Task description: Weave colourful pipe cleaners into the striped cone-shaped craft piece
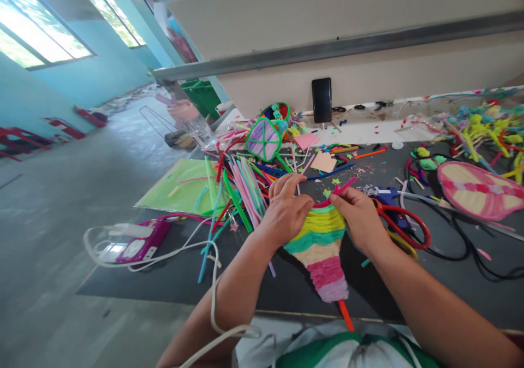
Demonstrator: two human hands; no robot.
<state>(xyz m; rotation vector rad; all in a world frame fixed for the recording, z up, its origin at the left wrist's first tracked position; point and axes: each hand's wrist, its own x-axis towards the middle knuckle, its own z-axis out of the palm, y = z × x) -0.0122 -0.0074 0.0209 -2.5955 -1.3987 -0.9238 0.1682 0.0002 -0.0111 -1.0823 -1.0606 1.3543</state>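
Note:
A striped, fan-shaped pipe-cleaner piece (321,250) in yellow, teal, beige, magenta and lilac lies before me at the table's front, an orange stem (346,316) pointing towards me. My left hand (289,208) is closed on its upper left edge, thumb against the border and fingers curled behind. Along the top edge runs a magenta pipe cleaner (347,185), its free end sticking up to the right. The thumb and forefinger of my right hand (361,215) pinch this pipe cleaner at the upper right corner. Part of the border is hidden by my fingers.
Loose pipe cleaners (245,188) lie left of the piece, near a green sheet (167,185). Red-handled scissors (409,231) and a blue glue gun (387,196) lie right. A phone (321,100) leans behind. A white cable (215,297) crosses my left forearm from a power strip (143,242).

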